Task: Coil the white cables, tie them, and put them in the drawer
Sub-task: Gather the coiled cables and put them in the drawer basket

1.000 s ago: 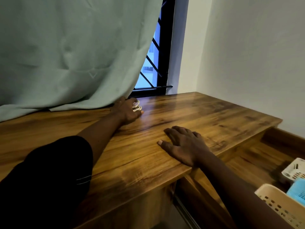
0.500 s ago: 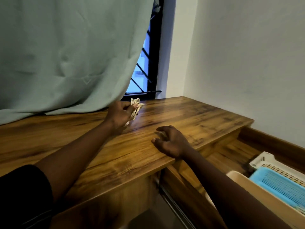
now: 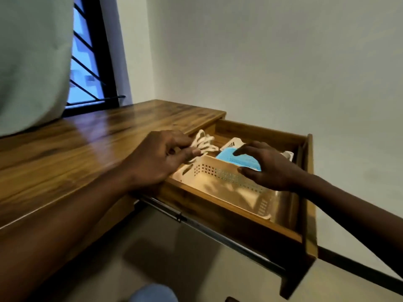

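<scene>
Having left the worktop (image 3: 87,149), the left hand (image 3: 159,159) pinches the coiled cable (image 3: 204,143) over the open drawer (image 3: 229,207), the right hand (image 3: 270,168) resting loose fingers (image 3: 246,148) on a blue basket (image 3: 231,156): nearly stowed.

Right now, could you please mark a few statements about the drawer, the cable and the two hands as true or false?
1. The drawer is pulled open. True.
2. The left hand pinches the coiled white cable. True.
3. The coiled white cable lies flat on the desktop. False: it is held beyond the desktop edge, over the back of the drawer, near a corner of the cream basket.
4. The right hand also holds the cable. False: the right hand rests on the baskets, its fingers on the blue basket.
5. The drawer holds nothing. False: baskets sit in it.
</scene>
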